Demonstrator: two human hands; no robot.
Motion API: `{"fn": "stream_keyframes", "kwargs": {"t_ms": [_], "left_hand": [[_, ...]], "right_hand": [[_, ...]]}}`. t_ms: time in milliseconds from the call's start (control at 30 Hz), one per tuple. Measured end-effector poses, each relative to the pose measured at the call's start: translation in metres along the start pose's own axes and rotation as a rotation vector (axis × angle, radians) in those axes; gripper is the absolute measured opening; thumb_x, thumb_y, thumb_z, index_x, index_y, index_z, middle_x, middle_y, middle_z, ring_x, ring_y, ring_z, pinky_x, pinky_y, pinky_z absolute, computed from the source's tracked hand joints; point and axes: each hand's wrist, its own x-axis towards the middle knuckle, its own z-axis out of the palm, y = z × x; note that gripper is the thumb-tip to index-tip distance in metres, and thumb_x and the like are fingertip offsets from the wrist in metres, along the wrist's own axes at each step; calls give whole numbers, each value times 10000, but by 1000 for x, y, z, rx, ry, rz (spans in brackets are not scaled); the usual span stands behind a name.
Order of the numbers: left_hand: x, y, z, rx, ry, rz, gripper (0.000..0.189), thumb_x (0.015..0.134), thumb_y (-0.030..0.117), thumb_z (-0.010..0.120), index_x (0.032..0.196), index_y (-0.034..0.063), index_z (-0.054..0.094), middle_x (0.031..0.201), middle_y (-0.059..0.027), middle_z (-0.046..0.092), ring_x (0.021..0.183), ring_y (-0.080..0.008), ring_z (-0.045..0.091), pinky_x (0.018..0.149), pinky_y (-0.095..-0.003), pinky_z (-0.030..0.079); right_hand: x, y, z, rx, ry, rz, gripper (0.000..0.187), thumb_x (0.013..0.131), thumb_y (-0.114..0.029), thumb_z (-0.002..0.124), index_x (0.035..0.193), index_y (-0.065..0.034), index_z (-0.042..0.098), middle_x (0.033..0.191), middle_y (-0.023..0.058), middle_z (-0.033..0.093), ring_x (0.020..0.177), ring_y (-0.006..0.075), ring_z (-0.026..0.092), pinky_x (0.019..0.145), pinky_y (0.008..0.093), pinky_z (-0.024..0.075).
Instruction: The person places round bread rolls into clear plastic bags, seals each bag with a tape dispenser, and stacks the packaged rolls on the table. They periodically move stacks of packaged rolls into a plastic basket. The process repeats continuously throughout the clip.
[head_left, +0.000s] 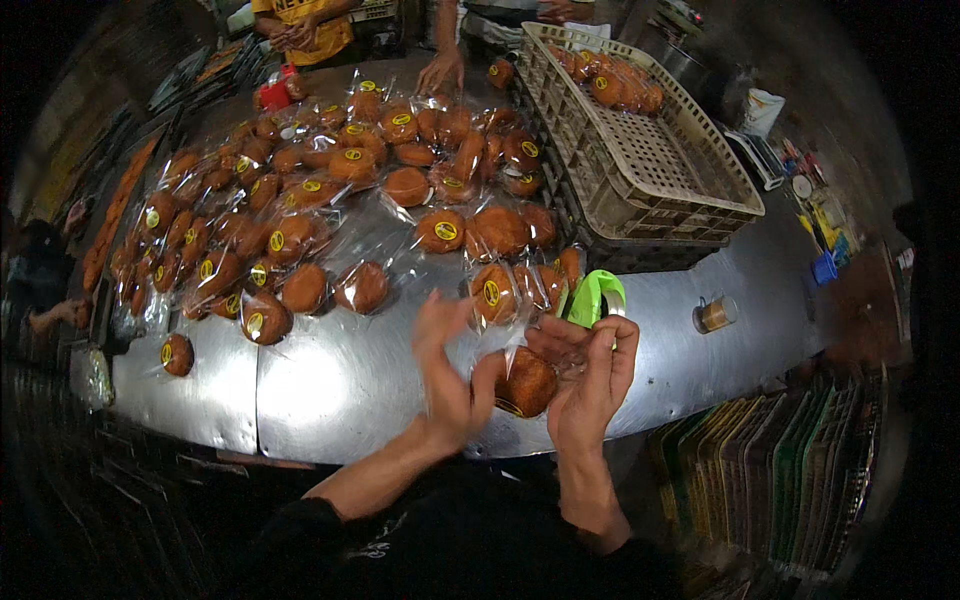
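Observation:
A brown bun in clear plastic (527, 381) is between my two hands, low over the near edge of the metal table. My left hand (452, 375) is beside the bun's left side, its fingers blurred and spread; whether it grips the wrapping cannot be told. My right hand (589, 364) is at the bun's right, fingers curled at a bright green tape dispenser (598, 296). Whether the dispenser is held or only stands behind the fingers is unclear. Just beyond lies a wrapped bun with a yellow sticker (493, 294).
Many wrapped buns (292, 236) cover the far and left parts of the steel table (360, 405). Stacked plastic crates (622, 176) stand at the back right, the top one holding buns. A glass mug (715, 314) stands at the right. A co-worker's hand (441, 73) reaches among the far buns.

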Motion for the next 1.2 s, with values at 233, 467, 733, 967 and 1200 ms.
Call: {"fn": "stream_keyframes", "kwargs": {"t_ms": [233,467,733,967,1200], "left_hand": [[3,-8,-13,-760,-364,-872,227,962,188,616,1039,-25,639,956,-58,663,907,-140,617,849,-294,494],[8,-44,-20,-506,-60,-494,205,957,182,634,921,-18,660,907,-48,623,872,-125,589,795,-270,488],[-3,-45,-23,-909,-171,-806,544,854,-11,712,1317,20,430,890,-45,584,877,-123,596,810,-267,486],[-11,-26,-1,-321,-174,-471,211,852,99,752,953,37,577,943,-46,591,854,-111,573,768,-226,462],[-40,-19,48,-948,104,-970,267,891,52,696,910,107,436,861,20,484,777,-58,460,707,-209,407]], "right_hand": [[6,4,17,-651,-97,-412,255,994,-185,549,1157,10,525,1160,196,632,1034,258,648,870,363,535],[7,33,33,-780,-492,-169,286,935,-168,618,1153,18,616,1234,226,597,1262,365,510,1036,468,401],[30,26,6,-956,-663,-438,260,748,68,692,990,-7,632,931,101,593,877,269,558,790,414,448],[37,29,-3,-795,-438,-399,79,809,56,664,834,-6,622,1011,121,570,931,255,564,820,353,460],[5,27,-55,-510,-39,-124,304,924,-85,608,1186,-15,471,1114,93,537,1010,193,537,919,359,440]]}}
